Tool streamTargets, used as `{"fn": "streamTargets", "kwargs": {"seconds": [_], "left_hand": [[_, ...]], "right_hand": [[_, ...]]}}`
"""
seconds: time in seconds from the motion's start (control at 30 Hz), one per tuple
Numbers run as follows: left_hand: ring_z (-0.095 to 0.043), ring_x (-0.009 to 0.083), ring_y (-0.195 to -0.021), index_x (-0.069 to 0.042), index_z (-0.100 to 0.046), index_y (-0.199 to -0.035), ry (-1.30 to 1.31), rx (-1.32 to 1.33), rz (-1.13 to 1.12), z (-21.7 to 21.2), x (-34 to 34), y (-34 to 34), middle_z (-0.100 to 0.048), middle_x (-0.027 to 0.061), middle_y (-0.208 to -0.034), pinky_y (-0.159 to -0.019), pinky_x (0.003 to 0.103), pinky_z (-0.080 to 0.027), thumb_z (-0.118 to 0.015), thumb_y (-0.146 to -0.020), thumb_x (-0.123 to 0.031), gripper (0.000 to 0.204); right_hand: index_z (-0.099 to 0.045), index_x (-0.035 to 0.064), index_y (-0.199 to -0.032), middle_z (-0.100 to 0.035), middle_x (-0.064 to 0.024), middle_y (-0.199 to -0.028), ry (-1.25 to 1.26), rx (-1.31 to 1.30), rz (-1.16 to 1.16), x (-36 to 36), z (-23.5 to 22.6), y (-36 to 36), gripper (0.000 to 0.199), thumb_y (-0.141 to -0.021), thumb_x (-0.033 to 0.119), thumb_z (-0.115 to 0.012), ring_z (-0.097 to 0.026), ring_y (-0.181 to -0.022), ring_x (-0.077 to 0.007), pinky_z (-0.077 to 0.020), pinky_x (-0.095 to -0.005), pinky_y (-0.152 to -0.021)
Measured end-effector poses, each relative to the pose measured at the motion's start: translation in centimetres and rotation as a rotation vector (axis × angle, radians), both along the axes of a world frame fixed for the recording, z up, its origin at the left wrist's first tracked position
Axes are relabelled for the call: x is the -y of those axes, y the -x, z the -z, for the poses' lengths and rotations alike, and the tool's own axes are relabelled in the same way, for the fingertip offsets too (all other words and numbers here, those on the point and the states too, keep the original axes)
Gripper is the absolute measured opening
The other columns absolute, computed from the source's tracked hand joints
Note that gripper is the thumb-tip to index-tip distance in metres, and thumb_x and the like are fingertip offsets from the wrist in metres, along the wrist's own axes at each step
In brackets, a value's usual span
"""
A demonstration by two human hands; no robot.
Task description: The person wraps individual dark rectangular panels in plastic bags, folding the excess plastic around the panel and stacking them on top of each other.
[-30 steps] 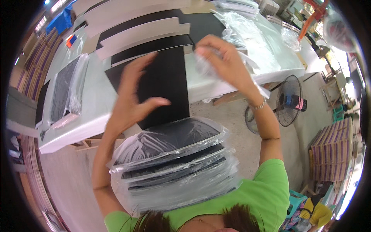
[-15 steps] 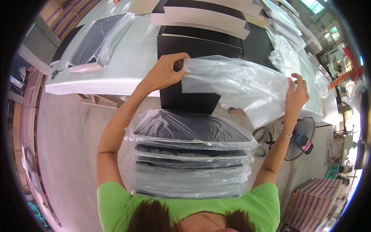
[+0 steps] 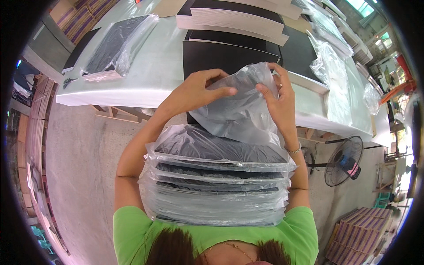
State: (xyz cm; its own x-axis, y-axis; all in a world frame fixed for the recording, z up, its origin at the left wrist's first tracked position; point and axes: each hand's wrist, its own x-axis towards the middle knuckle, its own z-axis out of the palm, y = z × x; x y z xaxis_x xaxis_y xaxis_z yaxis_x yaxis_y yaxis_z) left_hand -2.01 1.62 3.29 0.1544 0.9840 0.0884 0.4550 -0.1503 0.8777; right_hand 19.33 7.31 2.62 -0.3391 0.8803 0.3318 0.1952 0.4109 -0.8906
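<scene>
A clear plastic bag hangs bunched between my two hands, over a black board at the table's near edge. My left hand curls around the bag's left side, its thumb lying across the front and its fingertips partly behind the film. On the other side, my right hand grips the bag's gathered upper edge between thumb and fingers. Just below, close to my body, is a stack of black boards wrapped in clear plastic; the bag's lower end hangs over its far edge.
Thick piles of black-topped boards stand farther back on the white-covered table. At left lie a wrapped black board and scissors. More plastic bags rest at right. A standing fan and striped cartons are at right.
My hands have come closer together, the right one moving left. The plastic bag, stretched out sideways before, is now bunched and hangs lower toward the wrapped stack.
</scene>
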Motion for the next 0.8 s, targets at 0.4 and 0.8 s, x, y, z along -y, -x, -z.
{"fn": "streamTargets", "kwargs": {"seconds": [0.4, 0.8], "left_hand": [[-0.048, 0.0052, -0.064, 0.001, -0.064, -0.083, 0.064, 0.141, -0.01, 2.4, 0.0, 0.6, -0.057, -0.001, -0.068, -0.058, 0.02, -0.038, -0.061, -0.084, -0.019, 0.02], [-0.05, 0.0051, -0.062, -0.004, -0.065, -0.08, 0.356, 0.607, 0.048, 3.5, -0.3, -1.2, -0.057, -0.0015, -0.068, -0.058, 0.017, -0.039, -0.073, -0.076, -0.031, 0.029]], "right_hand": [[-0.054, 0.0054, -0.108, -0.058, -0.0103, -0.091, -0.719, 0.234, 0.399, -0.2, 1.8, -0.1, 0.037, -0.074, 0.009, -0.067, -0.056, -0.082, -0.0206, -0.0435, -0.0299, -0.076], [-0.057, 0.0023, -0.094, -0.058, -0.0018, -0.076, 0.1, -0.063, -0.367, 0.8, 2.9, 1.8, 0.028, -0.072, 0.008, -0.072, -0.055, -0.071, -0.0098, -0.0445, -0.0236, -0.069]]}}
